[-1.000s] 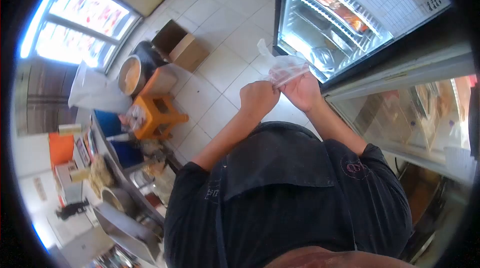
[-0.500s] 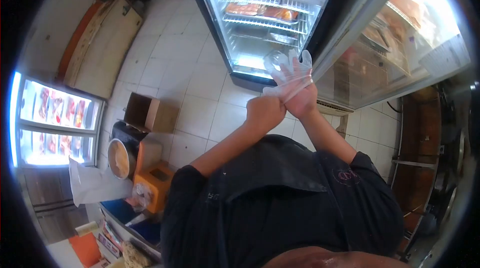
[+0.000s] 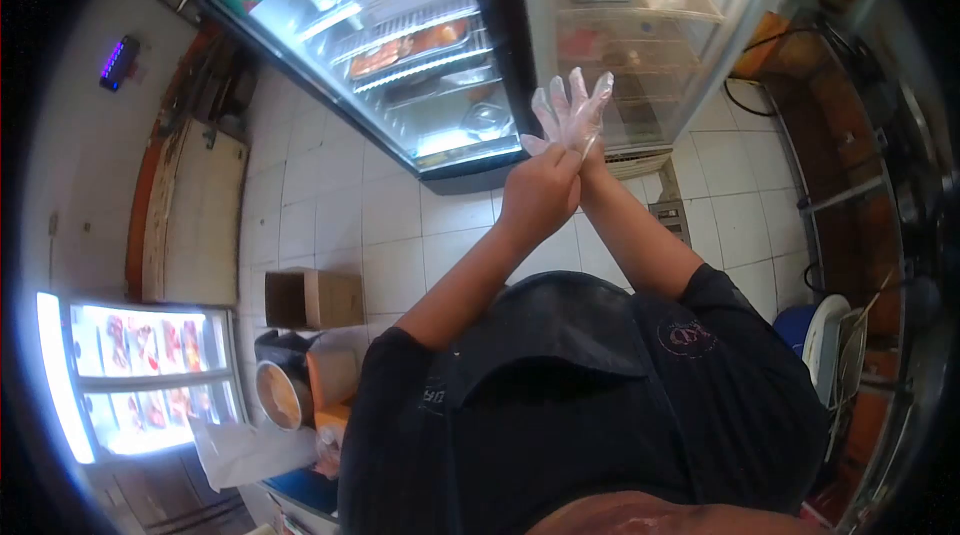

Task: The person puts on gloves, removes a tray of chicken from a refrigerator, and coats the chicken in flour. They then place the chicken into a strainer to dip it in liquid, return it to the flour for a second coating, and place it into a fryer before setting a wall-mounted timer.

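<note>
A clear plastic glove (image 3: 572,118) is being worn on the right hand (image 3: 574,125), out in front of the apron (image 3: 555,320), above the tiled floor (image 3: 392,265). The glove's long axis is running away from the body, close to upright in the view, in rough line with the hand. Its finger ends are pointing away from the wearer, toward the two cabinets, and are being held spread like a fan; the outermost is leaning to the right and the thumb part is sticking out to the left. The cuff end is facing back toward the wearer, near the right wrist.

The glove's lower edge is being gripped by the left hand (image 3: 540,193), whose fingers are being kept curled and closed, with the thumb side against the plastic. The right hand is being held open inside the glove, with nothing being grasped; how fully its fingers are filling the tips cannot be told.

Beyond the glove, packed food (image 3: 410,47) is being held on a shelf of the lit fridge (image 3: 472,181), and a glass-doored cabinet (image 3: 640,125) is standing just beside it. Lower left, a cardboard box (image 3: 335,298) is resting on the floor near a metal pot (image 3: 305,395), well apart from both hands.
</note>
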A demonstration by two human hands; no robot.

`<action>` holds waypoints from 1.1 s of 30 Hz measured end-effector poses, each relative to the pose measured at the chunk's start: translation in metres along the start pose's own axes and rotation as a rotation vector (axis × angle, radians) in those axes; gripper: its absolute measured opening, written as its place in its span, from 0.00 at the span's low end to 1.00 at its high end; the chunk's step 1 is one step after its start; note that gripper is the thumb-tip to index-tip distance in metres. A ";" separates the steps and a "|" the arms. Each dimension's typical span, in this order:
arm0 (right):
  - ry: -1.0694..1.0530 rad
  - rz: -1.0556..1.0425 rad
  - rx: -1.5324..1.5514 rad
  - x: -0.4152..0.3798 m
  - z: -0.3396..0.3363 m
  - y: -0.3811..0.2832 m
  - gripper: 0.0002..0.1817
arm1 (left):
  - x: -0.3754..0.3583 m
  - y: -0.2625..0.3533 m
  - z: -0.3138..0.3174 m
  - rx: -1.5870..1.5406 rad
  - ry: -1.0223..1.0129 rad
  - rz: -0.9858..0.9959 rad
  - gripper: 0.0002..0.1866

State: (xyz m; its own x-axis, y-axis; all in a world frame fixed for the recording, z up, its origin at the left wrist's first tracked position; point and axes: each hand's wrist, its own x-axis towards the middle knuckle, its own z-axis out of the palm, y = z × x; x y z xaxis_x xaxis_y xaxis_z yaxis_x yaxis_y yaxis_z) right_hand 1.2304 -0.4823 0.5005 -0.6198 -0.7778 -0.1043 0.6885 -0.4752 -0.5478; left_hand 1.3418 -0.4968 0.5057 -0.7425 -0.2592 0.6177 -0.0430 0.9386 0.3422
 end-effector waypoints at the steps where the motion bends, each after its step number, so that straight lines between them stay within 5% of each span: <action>1: 0.086 0.019 0.012 -0.006 -0.002 -0.013 0.49 | 0.001 0.009 0.009 -0.023 0.002 0.047 0.05; 9: 0.090 -0.057 -0.076 -0.024 -0.093 -0.079 0.56 | 0.002 0.061 0.079 -0.162 -0.085 0.284 0.04; 13: -0.109 -0.188 -0.413 -0.028 -0.125 -0.089 0.48 | -0.007 0.072 0.098 -0.244 -0.223 0.304 0.05; 14: -0.235 -0.390 -0.541 -0.013 -0.174 -0.073 0.42 | -0.009 0.070 0.102 -0.277 -0.291 0.321 0.05; 16: -0.014 -0.164 -0.393 -0.047 -0.165 -0.085 0.40 | -0.008 0.058 0.106 -0.321 -0.459 0.373 0.06; 19: 0.034 -0.051 -0.181 -0.069 -0.217 -0.084 0.35 | 0.025 0.011 0.110 -0.440 -0.362 0.290 0.11; 22: 0.457 0.027 -0.460 -0.082 -0.280 -0.080 0.30 | 0.090 -0.075 0.135 -0.565 -0.106 -0.156 0.19; 25: 0.282 0.029 -0.234 -0.088 -0.336 -0.077 0.28 | 0.159 -0.195 0.178 -0.227 0.217 -0.430 0.34; 26: 0.582 0.028 -0.405 -0.097 -0.307 -0.083 0.29 | 0.175 -0.215 0.178 -0.253 0.223 -0.449 0.36; 33: 0.720 0.023 -0.326 -0.082 -0.282 -0.088 0.26 | 0.184 -0.246 0.193 -0.398 0.279 -0.532 0.36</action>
State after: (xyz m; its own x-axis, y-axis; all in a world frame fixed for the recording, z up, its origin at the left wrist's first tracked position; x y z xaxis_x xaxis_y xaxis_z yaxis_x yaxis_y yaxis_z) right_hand 1.1144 -0.2605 0.3235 -0.7749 -0.2756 -0.5689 0.6278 -0.2313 -0.7432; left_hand 1.0867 -0.7316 0.3991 -0.4878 -0.7568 0.4350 -0.0648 0.5283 0.8466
